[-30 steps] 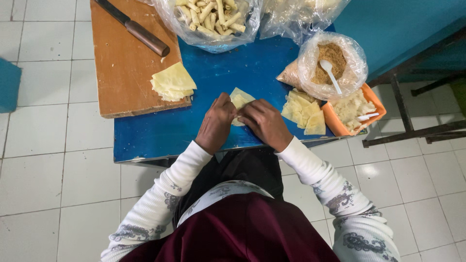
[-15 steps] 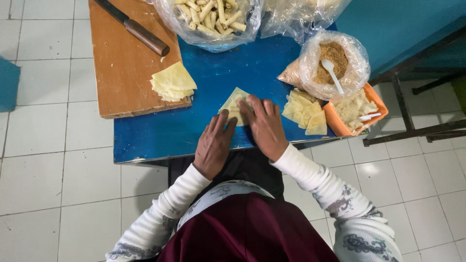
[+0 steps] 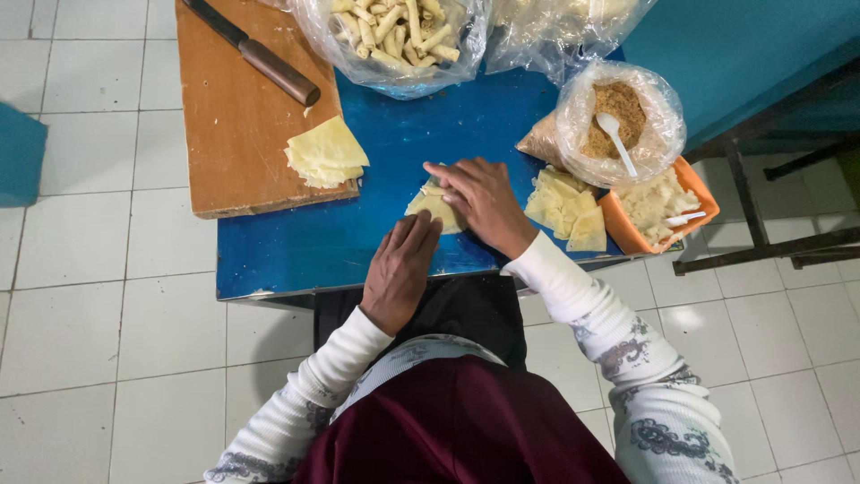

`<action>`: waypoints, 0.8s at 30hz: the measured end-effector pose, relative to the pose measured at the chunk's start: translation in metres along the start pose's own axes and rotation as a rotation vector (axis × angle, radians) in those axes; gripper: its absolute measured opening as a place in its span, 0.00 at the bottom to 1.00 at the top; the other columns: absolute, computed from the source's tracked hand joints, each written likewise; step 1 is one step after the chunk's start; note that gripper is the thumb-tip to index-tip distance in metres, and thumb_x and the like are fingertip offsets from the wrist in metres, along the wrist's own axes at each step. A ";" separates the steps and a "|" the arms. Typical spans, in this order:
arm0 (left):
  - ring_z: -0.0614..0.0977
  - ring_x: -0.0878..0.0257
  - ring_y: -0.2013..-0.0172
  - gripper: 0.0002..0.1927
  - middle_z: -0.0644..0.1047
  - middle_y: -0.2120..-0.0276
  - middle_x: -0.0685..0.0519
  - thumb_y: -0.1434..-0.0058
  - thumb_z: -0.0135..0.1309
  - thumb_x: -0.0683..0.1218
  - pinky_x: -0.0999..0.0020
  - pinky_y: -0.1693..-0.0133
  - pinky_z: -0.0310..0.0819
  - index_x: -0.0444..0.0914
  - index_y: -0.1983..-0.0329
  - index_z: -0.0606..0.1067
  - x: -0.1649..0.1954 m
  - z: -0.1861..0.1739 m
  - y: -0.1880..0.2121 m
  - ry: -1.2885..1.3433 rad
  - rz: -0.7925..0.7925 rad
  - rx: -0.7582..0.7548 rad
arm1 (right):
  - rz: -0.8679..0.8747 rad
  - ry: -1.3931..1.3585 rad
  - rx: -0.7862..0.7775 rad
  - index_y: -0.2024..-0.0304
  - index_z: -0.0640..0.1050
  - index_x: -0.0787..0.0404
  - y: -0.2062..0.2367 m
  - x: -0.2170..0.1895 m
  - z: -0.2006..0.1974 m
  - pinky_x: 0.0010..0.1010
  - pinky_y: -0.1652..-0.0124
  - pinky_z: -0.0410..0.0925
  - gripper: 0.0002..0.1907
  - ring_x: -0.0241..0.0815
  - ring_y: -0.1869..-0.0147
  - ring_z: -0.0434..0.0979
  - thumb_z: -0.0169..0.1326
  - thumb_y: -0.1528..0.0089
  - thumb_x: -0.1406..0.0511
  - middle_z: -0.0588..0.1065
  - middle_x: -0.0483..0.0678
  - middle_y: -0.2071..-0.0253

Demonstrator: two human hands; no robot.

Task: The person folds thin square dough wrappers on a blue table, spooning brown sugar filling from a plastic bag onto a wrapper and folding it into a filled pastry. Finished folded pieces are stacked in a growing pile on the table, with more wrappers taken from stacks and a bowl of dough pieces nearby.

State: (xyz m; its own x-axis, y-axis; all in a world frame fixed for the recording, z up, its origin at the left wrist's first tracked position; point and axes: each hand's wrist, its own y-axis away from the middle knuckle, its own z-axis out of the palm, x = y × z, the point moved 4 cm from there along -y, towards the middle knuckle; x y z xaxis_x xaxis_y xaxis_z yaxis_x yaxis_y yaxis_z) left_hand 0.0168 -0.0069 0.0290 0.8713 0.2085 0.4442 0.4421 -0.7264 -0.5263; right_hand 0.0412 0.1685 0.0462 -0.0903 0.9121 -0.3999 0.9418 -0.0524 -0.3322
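Pale wrapper (image 3: 434,208) lies mid-bench (image 3: 305,251), partly hidden under both flat, open hands: left (image 3: 400,269), right (image 3: 484,199); nothing gripped. Clear bag (image 3: 399,40) of rolls is cut off at top; bag (image 3: 618,121) of brown filling sits right.

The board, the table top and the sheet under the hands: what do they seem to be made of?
Board: wood, matte brown, with faint grain. Table top: blue painted surface, slightly glossy, chipped at the edge; the material beneath is unclear. Sheet: thin pale-yellow dough wrapper, probably; soft, folded.
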 end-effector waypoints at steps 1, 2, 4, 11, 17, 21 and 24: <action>0.73 0.50 0.39 0.22 0.73 0.41 0.44 0.39 0.51 0.36 0.58 0.41 0.69 0.31 0.40 0.73 0.000 0.000 0.000 -0.005 0.001 -0.004 | 0.012 -0.023 0.006 0.35 0.74 0.51 -0.003 0.002 -0.001 0.42 0.52 0.59 0.27 0.42 0.52 0.73 0.60 0.37 0.68 0.76 0.42 0.58; 0.73 0.50 0.40 0.22 0.72 0.41 0.43 0.40 0.50 0.35 0.58 0.40 0.69 0.31 0.40 0.73 0.000 0.001 0.000 -0.012 0.001 -0.006 | 0.021 -0.046 0.010 0.36 0.75 0.51 -0.007 0.005 -0.002 0.42 0.52 0.60 0.26 0.41 0.54 0.74 0.60 0.37 0.68 0.77 0.42 0.59; 0.73 0.50 0.40 0.24 0.72 0.41 0.43 0.41 0.50 0.34 0.58 0.40 0.69 0.31 0.40 0.72 0.000 0.001 0.001 -0.016 -0.004 -0.013 | 0.179 -0.269 -0.100 0.36 0.74 0.51 -0.017 0.018 -0.002 0.33 0.54 0.68 0.25 0.37 0.57 0.78 0.58 0.37 0.67 0.79 0.42 0.58; 0.73 0.51 0.40 0.24 0.72 0.41 0.45 0.41 0.51 0.35 0.58 0.42 0.70 0.32 0.40 0.72 -0.001 0.001 0.000 -0.021 -0.001 -0.005 | 0.237 -0.957 0.101 0.35 0.74 0.59 -0.095 0.029 -0.049 0.32 0.47 0.74 0.23 0.38 0.45 0.79 0.55 0.30 0.57 0.78 0.49 0.40; 0.73 0.50 0.40 0.22 0.72 0.41 0.45 0.41 0.52 0.35 0.57 0.43 0.72 0.33 0.42 0.74 -0.003 0.004 0.002 -0.011 -0.019 -0.010 | -0.067 -0.538 0.400 0.31 0.72 0.64 -0.079 0.034 -0.120 0.35 0.30 0.71 0.27 0.44 0.29 0.76 0.52 0.23 0.52 0.75 0.55 0.34; 0.73 0.47 0.40 0.21 0.72 0.41 0.43 0.43 0.54 0.35 0.54 0.44 0.73 0.35 0.45 0.76 -0.003 0.003 0.002 -0.046 0.012 0.003 | 0.135 0.012 0.389 0.46 0.82 0.61 -0.002 0.051 -0.169 0.30 0.53 0.74 0.14 0.40 0.50 0.83 0.54 0.23 0.58 0.81 0.50 0.49; 0.73 0.44 0.40 0.19 0.71 0.41 0.40 0.43 0.55 0.35 0.54 0.44 0.73 0.35 0.47 0.77 -0.003 0.000 0.001 -0.025 0.032 0.036 | 0.315 0.403 0.310 0.56 0.83 0.58 0.052 0.061 -0.183 0.34 0.60 0.71 0.07 0.45 0.61 0.81 0.60 0.26 0.62 0.81 0.49 0.57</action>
State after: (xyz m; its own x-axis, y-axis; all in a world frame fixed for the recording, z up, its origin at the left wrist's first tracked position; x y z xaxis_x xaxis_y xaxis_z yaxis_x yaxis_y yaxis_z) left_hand 0.0148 -0.0080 0.0273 0.8901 0.2018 0.4086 0.4206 -0.7091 -0.5660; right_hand 0.1434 0.2955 0.1608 0.3653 0.9125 -0.1842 0.7594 -0.4066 -0.5080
